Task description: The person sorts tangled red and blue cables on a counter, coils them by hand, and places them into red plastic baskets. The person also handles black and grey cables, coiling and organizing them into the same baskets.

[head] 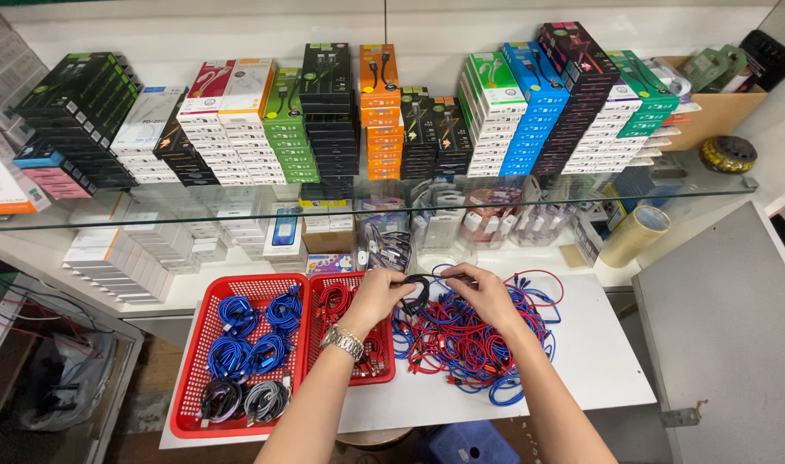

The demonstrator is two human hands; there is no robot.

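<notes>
White table (599,361) bears red baskets (205,344) of coiled cables (255,344); both hands (431,294) pinch a black cable (417,292).

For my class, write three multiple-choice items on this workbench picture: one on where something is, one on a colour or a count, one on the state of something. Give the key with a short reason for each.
1. Where does the loose heap of red and blue cables lie?
A. on the white tabletop, right of the baskets
B. inside the left basket
C. on the glass shelf

2. How many red baskets stand on the table?
A. one
B. two
C. four

3. What state is the black cable between the hands in?
A. stretched straight
C. boxed
B. wound into a small loop

Key: 1 A, the heap rests on the white table. 2 B, a left red basket and a right red basket stand side by side. 3 B, the left hand and right hand grip it as a coil.
</notes>
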